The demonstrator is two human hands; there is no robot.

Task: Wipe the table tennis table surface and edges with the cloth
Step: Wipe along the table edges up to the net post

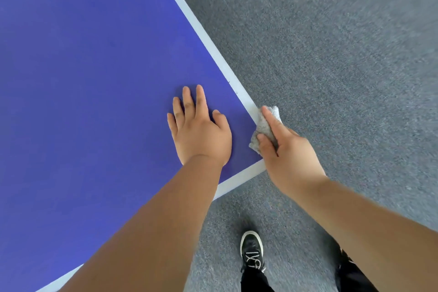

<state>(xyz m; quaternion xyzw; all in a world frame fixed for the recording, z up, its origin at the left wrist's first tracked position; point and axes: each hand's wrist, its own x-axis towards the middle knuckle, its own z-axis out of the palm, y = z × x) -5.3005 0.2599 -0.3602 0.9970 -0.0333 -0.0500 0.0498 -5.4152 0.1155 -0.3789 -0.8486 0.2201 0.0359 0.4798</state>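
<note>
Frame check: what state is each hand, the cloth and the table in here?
Left hand: open, flat on the blue table tennis table.
Right hand: grips the crumpled grey cloth.
Cloth: bunched, at the table's white side edge near the corner.
Black lace-up shoe: on grey carpet.

The blue white-edged surface (94, 54) runs off the left and top edges; its near corner hides beneath the right hand (286, 156), which also covers much of the crumpled grey cloth (263, 125)

Head view, steep downward, near table (94, 78) corner.
</note>
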